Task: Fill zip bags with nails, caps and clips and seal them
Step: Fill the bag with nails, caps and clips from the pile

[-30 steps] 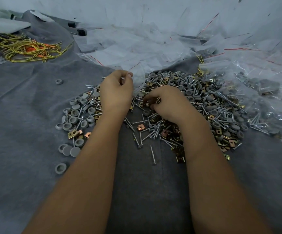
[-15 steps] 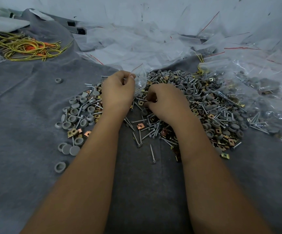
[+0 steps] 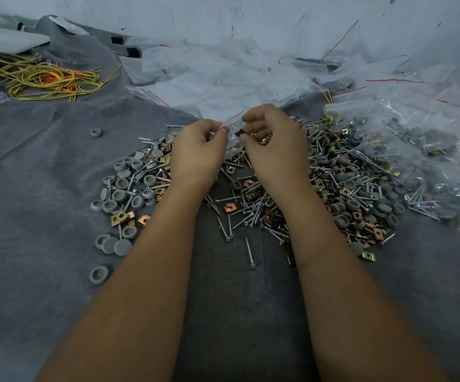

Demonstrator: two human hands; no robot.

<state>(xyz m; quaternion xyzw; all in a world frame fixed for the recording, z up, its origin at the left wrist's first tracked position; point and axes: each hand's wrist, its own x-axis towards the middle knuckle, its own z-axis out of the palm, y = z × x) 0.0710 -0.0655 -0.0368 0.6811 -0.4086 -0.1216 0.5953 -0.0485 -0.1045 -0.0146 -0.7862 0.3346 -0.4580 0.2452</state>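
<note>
A heap of silver nails (image 3: 253, 213), grey round caps (image 3: 124, 186) and brass-coloured clips (image 3: 230, 208) is spread over a grey cloth (image 3: 30, 216). My left hand (image 3: 198, 150) pinches the edge of a small clear zip bag (image 3: 233, 128) above the heap's far side. My right hand (image 3: 272, 144) is raised beside it and pinches a small dark clip (image 3: 241, 132) at the bag's mouth. The bag is transparent and its lower part is hard to see between the hands.
A pile of clear zip bags with red seal lines (image 3: 223, 78) lies behind the heap. Filled bags (image 3: 421, 150) lie at the right. A bundle of yellow and orange wires (image 3: 44, 78) lies at the far left. Single caps (image 3: 96, 132) lie apart on the cloth.
My right hand has lifted off the heap with a clip and moved up toward the bag that my left hand holds. The left hand stayed nearly in place.
</note>
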